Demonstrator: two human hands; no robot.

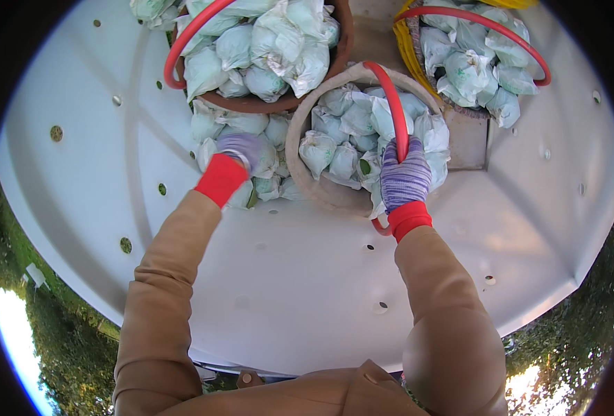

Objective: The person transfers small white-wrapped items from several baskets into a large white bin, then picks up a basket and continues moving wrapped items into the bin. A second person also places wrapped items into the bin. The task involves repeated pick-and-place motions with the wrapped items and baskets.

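My right hand point(406, 174), in a purple-and-white knit glove, grips the red handle point(394, 109) of a round, beige-rimmed basket point(307, 184). Inside that basket lie many pale green bagged fruits point(317, 151), some heaped against its right rim. My left hand point(239, 148), gloved alike and blurred, is over a loose pile of similar bagged fruits point(244, 122) left of the basket; its fingers are too blurred to tell what they touch. A green leaf point(365, 166) shows among the bags near my right hand.
A brown basket point(265, 105) with a red handle, full of bagged fruits, stands beyond the pile. Another filled basket with a yellow edge point(408, 44) stands at the back right. All are in a large white plastic bin point(286, 270) with holes in its walls; trees show outside.
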